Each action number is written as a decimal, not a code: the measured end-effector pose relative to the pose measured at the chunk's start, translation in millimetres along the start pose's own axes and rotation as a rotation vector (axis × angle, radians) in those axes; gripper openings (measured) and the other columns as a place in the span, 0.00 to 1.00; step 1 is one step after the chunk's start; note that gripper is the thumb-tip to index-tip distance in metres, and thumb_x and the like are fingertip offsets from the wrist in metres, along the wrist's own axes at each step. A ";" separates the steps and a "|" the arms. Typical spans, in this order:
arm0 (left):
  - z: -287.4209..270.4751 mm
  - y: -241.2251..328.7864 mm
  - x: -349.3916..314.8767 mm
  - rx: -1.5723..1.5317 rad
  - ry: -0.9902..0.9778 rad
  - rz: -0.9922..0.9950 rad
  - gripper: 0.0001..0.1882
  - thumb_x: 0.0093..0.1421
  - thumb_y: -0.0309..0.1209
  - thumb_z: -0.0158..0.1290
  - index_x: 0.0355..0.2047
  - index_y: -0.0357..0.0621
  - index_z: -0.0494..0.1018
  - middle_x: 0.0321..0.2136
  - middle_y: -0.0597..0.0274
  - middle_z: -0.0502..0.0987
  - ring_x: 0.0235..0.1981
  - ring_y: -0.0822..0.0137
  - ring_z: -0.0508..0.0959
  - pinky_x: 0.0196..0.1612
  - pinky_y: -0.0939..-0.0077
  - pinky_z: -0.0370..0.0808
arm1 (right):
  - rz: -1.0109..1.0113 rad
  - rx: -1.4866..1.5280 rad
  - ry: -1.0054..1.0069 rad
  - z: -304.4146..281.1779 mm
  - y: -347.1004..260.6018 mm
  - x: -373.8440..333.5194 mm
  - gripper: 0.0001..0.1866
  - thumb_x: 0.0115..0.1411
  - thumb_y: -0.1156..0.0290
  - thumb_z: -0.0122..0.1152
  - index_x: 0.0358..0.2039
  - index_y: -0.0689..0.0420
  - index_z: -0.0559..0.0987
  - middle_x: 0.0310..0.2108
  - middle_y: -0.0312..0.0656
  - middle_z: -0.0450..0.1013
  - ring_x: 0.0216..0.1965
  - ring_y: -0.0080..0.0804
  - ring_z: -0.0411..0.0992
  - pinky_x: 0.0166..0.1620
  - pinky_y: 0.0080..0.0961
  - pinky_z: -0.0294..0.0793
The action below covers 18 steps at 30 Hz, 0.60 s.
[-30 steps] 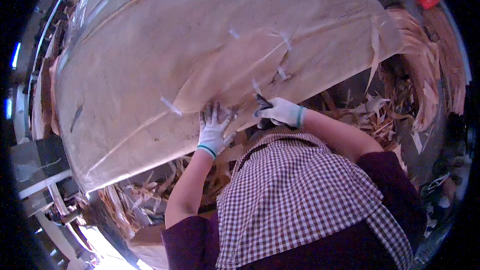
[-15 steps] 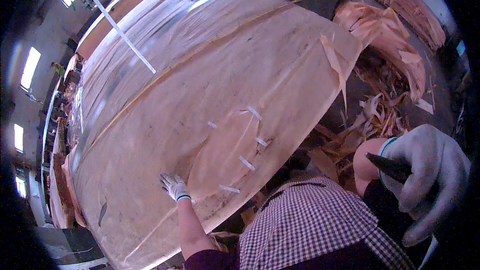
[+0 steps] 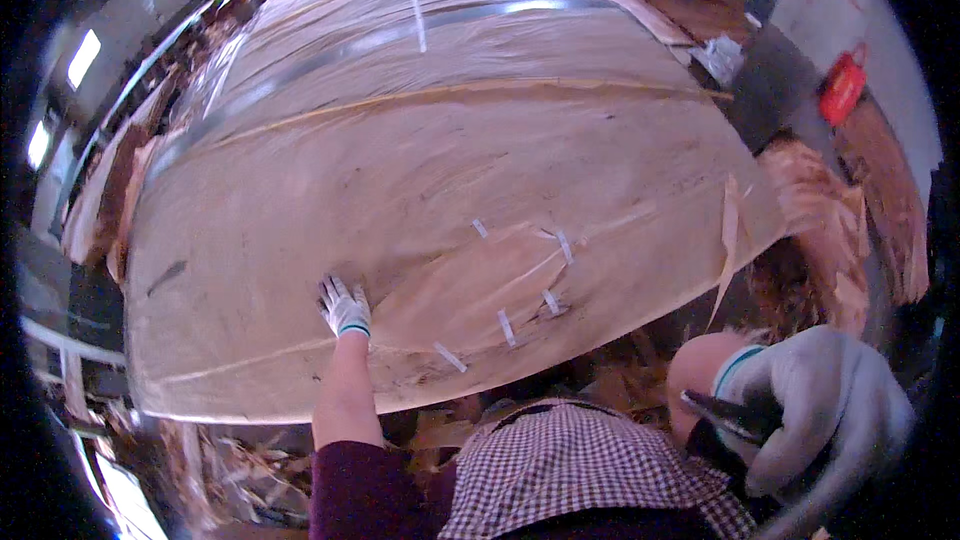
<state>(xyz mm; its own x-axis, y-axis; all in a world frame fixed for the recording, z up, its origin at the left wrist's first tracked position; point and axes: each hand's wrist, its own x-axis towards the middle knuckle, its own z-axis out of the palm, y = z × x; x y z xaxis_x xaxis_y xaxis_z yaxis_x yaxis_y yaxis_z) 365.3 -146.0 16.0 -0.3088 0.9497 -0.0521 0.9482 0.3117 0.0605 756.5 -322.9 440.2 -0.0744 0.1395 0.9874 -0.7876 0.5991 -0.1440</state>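
Observation:
My left hand (image 3: 343, 305), in a white glove with a teal cuff, lies flat with fingers spread on a broad tan wood veneer sheet (image 3: 420, 160). Just right of it is a paler, leaf-shaped veneer patch (image 3: 470, 290). Several short white tape strips (image 3: 507, 327) cross the patch's edges. My right hand (image 3: 825, 410), gloved alike, is raised close at the lower right, away from the sheet. Its fingers are closed round a dark-handled tool (image 3: 722, 414); the rest of that tool is hidden or blurred.
A torn veneer strip (image 3: 729, 240) hangs over the sheet's right edge. Veneer scraps (image 3: 265, 475) litter the floor below. Curled veneer (image 3: 815, 210) is heaped at the right, near a red object (image 3: 843, 88). A yellowish strip (image 3: 480, 90) and a white strip (image 3: 414, 0) lie across the far part.
The view has turned, so the sheet appears rotated and its front edge lies more level. My left hand remains flat beside the patch. My right hand still grips the dark-handled tool, now lower in view.

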 end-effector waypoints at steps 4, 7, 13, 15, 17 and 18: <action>0.6 2.2 -2.5 -0.062 -0.006 -0.024 0.36 0.62 0.51 0.35 0.63 0.41 0.48 0.65 0.57 0.45 0.66 0.58 0.42 0.65 0.58 0.37 | 0.043 0.147 0.017 -0.5 20.2 9.5 0.09 0.46 0.87 0.52 0.17 0.57 0.70 0.14 0.42 0.71 0.12 0.30 0.70 0.14 0.24 0.71; -3.7 1.3 -6.6 -0.087 0.009 -0.014 0.35 0.62 0.50 0.36 0.62 0.40 0.51 0.65 0.56 0.46 0.66 0.58 0.43 0.65 0.58 0.40 | 0.052 0.151 0.044 3.7 33.1 12.6 0.11 0.45 0.87 0.52 0.14 0.56 0.70 0.13 0.42 0.71 0.11 0.29 0.70 0.13 0.23 0.71; -8.8 16.6 2.2 -0.164 -0.032 0.023 0.34 0.61 0.52 0.35 0.62 0.42 0.52 0.64 0.56 0.50 0.66 0.61 0.46 0.65 0.58 0.40 | -0.051 -0.030 0.138 -41.6 22.6 -54.6 0.07 0.47 0.79 0.56 0.16 0.54 0.71 0.14 0.33 0.69 0.12 0.22 0.66 0.15 0.15 0.65; 4.4 -5.2 -2.6 -0.149 0.006 -0.056 0.34 0.61 0.51 0.35 0.62 0.45 0.51 0.63 0.56 0.51 0.65 0.61 0.47 0.65 0.59 0.40 | 0.396 -0.326 0.418 -47.0 47.3 -79.8 0.01 0.52 0.74 0.56 0.25 0.55 0.73 0.17 0.32 0.67 0.15 0.20 0.64 0.17 0.16 0.64; 7.8 -27.2 -3.4 -0.402 -0.016 -0.027 0.33 0.61 0.50 0.37 0.63 0.47 0.50 0.63 0.56 0.52 0.65 0.59 0.48 0.65 0.59 0.40 | 0.874 -0.706 0.621 -53.3 57.6 -100.4 0.07 0.56 0.68 0.55 0.34 0.56 0.74 0.20 0.30 0.65 0.18 0.18 0.63 0.20 0.17 0.64; 6.3 -37.1 -5.2 -0.530 -0.023 0.002 0.33 0.61 0.50 0.38 0.63 0.48 0.50 0.63 0.56 0.52 0.65 0.58 0.48 0.65 0.59 0.40 | 1.111 -0.918 0.706 -60.9 55.5 -116.4 0.11 0.58 0.66 0.54 0.38 0.57 0.75 0.21 0.30 0.64 0.19 0.17 0.62 0.21 0.18 0.63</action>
<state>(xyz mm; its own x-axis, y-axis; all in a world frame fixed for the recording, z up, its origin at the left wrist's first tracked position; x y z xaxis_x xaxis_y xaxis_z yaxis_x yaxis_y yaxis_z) 332.2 -162.7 7.7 -0.2998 0.9512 -0.0734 0.7793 0.2886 0.5562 758.6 -257.8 313.3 0.1572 0.9705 0.1827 0.0970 0.1689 -0.9808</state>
